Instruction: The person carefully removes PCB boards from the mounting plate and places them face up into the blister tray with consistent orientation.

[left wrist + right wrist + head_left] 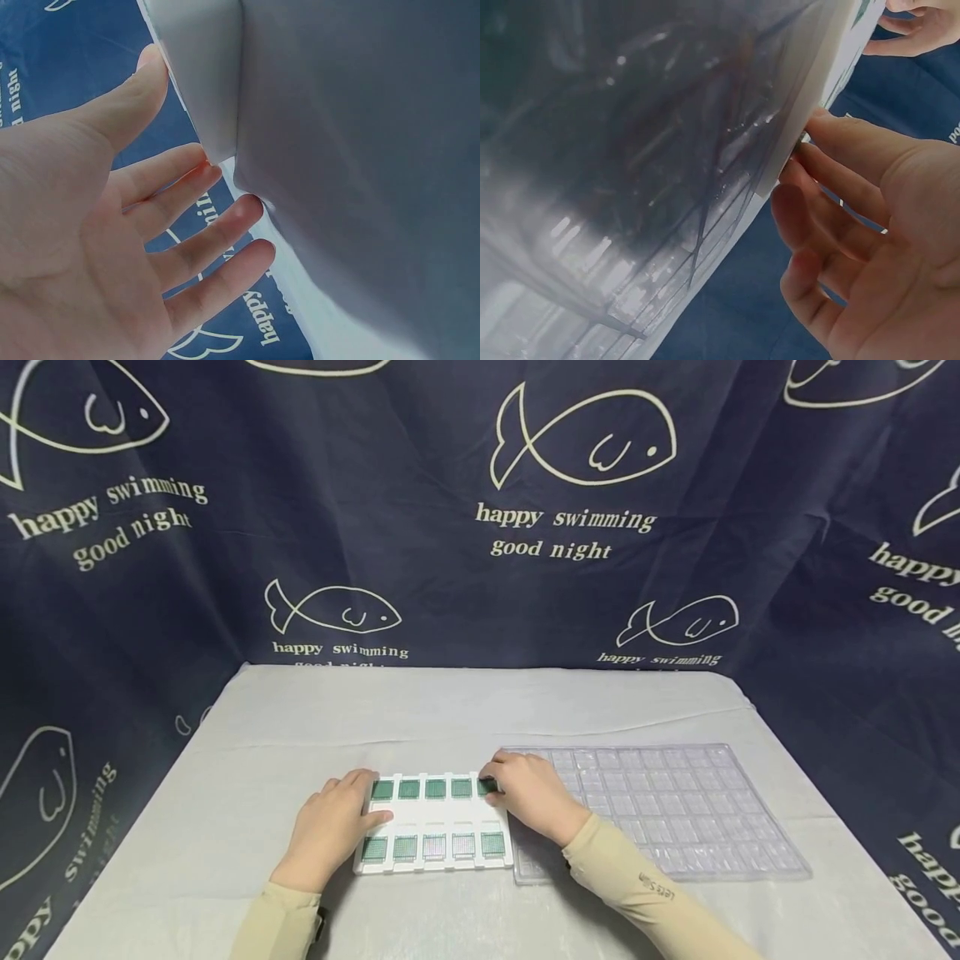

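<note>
A white tray lies in front of me with two rows of small square green circuit boards in its slots. At its left end rests my left hand, thumb over the top and fingertips at the far corner. The left wrist view shows that hand with fingers mostly straight against the tray's edge. My right hand pinches the circuit board at the far right slot between thumb and fingers. In the right wrist view only a green sliver of it shows at the fingertips.
A clear plastic tray with many compartments lies to the right, its left edge right beside the white tray and partly under my right arm. A pale cloth covers the table. Behind it hangs a dark blue curtain with fish prints.
</note>
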Motion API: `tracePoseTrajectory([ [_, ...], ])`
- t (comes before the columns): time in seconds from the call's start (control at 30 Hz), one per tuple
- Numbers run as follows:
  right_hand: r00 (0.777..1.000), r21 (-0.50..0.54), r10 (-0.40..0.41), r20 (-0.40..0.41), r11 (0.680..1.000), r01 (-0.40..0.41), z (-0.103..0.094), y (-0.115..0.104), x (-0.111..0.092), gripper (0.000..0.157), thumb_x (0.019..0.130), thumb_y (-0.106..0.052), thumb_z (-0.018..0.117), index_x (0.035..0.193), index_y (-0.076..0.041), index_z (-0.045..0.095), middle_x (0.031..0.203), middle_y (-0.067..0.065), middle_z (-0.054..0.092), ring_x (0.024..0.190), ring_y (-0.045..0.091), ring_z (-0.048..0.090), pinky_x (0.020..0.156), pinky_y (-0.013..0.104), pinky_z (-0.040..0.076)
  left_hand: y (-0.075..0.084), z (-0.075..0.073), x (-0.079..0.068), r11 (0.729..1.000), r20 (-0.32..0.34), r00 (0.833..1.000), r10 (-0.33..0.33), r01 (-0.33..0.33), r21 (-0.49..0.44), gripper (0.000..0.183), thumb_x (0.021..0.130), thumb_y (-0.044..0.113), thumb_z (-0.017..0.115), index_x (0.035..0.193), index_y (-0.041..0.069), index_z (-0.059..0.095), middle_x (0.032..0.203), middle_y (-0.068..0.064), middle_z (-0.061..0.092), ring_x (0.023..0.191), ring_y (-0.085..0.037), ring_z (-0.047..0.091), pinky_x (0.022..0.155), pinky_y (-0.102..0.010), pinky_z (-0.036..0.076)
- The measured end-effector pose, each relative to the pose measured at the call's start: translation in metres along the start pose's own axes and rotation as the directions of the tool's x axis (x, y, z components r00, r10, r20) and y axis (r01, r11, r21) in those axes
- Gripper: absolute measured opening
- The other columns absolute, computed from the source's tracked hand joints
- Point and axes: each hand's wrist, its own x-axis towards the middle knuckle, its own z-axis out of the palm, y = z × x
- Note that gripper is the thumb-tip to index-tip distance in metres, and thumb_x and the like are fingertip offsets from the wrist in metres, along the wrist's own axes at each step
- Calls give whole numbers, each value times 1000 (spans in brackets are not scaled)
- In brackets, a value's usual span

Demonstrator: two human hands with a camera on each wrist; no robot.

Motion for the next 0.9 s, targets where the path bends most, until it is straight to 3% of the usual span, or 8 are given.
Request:
tracePoseTrajectory([
  [0.9, 1000, 67, 4, -7, 998, -4, -1, 3, 1, 24, 82, -22, 86, 102, -15, 77, 98, -3, 73, 83, 16, 71, 76, 36, 59, -1, 0, 2, 1000, 6, 1000, -7, 7, -3, 63, 82, 38, 82, 131, 3, 63, 129, -13, 69, 107, -37, 66, 81, -53, 56],
])
